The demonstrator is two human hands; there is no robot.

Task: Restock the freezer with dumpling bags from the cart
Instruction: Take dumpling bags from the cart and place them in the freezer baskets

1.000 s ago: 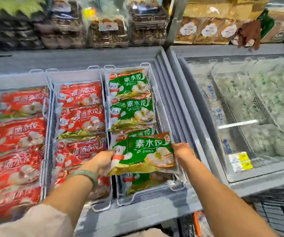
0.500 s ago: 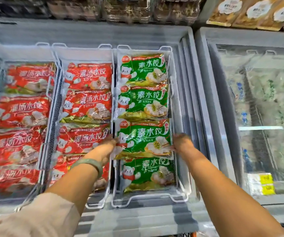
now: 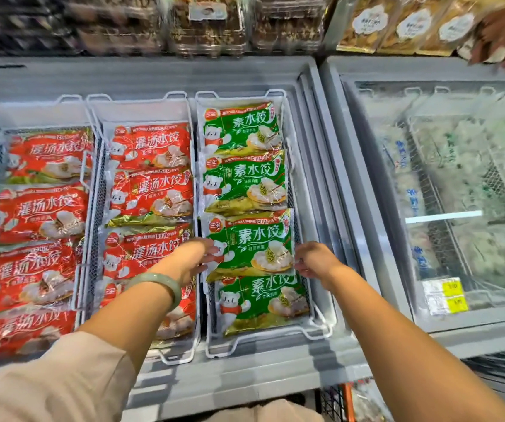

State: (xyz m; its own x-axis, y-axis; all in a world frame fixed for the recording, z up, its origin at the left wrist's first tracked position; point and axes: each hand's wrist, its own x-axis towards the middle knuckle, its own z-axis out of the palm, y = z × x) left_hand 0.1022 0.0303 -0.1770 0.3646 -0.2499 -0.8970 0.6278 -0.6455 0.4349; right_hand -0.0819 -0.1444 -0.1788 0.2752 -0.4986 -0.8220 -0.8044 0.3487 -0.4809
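**Green bag down in the right basket, a hand at each side**

Freezer (image 3: 245,379) is open, with white wire baskets side by side inside.

- Right basket (image 3: 321,330): four green dumpling bags in one column, overlapped like shingles.
- Third green bag (image 3: 254,242), counting from the back, lies flat on top. It overlaps the bag behind it and the front bag (image 3: 263,303).
- Left hand (image 3: 193,260): fingers (image 3: 213,251) stretched out fairly straight, touching the third green bag's left edge. No grip visible.
- Right hand (image 3: 315,260): fingers (image 3: 299,265) bent downward at that bag's right edge, in contact with it. The frame is blurred there, so I can't tell if they pinch the bag or just rest on it.
- Pale green bracelet (image 3: 166,284) on the left wrist, beige sleeve (image 3: 47,385) further up the arm.
- Middle basket (image 3: 141,106): red dumpling bags (image 3: 151,193) in a column, left forearm over the front ones. The next basket to the left also holds red bags.
- Second freezer (image 3: 364,193) sits just beside on the right. Its glass lid (image 3: 458,178) is shut and frosted, with yellow price tags (image 3: 455,295) at the near corner.
- Shelf (image 3: 208,25) behind the freezers holds packed trays, too blurred to read.
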